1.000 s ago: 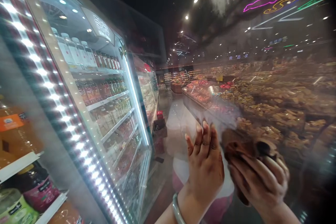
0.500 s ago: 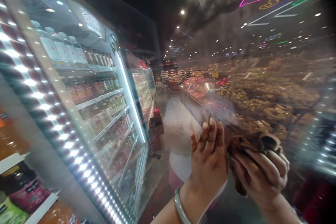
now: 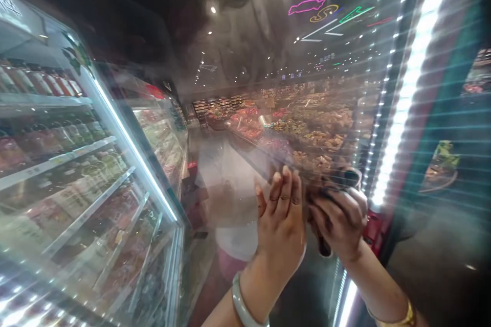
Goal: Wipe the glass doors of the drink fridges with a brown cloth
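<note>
Flat against a clear glass pane (image 3: pixel 230 184) lies my left hand (image 3: pixel 282 219), fingers stretched upward and holding nothing. A pale bangle (image 3: pixel 245 299) circles that wrist. Just right of it, my right hand (image 3: pixel 343 217) is closed round a bunched brown cloth (image 3: pixel 324 248) pressed to the same pane. The cloth's folds stick out above and below the fingers; the rest is hidden by the hand. A gold-coloured bracelet (image 3: pixel 408 314) is on the right wrist. A whitish reflection overlays the glass behind my left hand.
Lit cooler shelves (image 3: pixel 82 150) with rows of bottles fill the left; whether they are partly reflected, I cannot tell. A bright light strip (image 3: pixel 399 87) runs along the right. Beyond the glass are produce displays (image 3: pixel 307 133), seen hazily.
The view has swung right, so the cooler shelves slid left and the light strip came in at the right. Both hands keep their poses on the glass, with the cloth still in my right hand.
</note>
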Demonstrator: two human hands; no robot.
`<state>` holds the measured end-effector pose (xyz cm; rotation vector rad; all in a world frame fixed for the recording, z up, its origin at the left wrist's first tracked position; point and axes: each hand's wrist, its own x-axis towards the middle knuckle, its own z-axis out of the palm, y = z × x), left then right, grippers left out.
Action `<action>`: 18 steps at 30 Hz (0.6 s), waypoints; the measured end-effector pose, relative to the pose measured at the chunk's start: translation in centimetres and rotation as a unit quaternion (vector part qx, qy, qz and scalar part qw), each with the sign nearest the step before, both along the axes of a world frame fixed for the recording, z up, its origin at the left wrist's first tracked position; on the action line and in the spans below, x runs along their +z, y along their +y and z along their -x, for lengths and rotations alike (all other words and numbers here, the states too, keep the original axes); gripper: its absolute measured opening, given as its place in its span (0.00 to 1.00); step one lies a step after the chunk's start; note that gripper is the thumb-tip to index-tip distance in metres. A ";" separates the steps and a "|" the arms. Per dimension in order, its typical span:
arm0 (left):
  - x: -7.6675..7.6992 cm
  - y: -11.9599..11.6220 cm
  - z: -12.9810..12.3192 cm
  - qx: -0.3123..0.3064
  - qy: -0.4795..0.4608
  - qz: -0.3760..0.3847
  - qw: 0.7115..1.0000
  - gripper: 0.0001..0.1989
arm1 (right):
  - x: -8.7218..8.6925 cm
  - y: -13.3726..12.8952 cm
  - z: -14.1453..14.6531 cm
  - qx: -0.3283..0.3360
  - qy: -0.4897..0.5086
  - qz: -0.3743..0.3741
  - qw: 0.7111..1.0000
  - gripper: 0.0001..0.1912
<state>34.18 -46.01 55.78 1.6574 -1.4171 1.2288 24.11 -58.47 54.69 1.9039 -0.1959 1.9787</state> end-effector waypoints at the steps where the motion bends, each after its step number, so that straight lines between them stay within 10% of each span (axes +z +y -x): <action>1: 0.2 -0.3 0.5 -0.006 -0.006 -0.009 1.000 0.35 | 0.5 -0.7 0.4 -0.012 -0.019 -0.015 1.000 0.14; 7: 1.7 -1.9 2.2 -0.007 -0.022 -0.057 0.998 0.34 | 5.5 -2.0 -0.3 0.029 -0.097 -0.116 0.988 0.19; 14: -1.7 0.7 0.0 0.018 -0.036 -0.056 0.998 0.33 | -3.9 -1.6 1.0 -0.001 0.013 0.013 1.000 0.18; 18: -2.2 1.3 0.0 0.021 -0.017 -0.054 0.998 0.34 | -2.3 -0.8 0.2 -0.006 -0.073 -0.097 0.993 0.21</action>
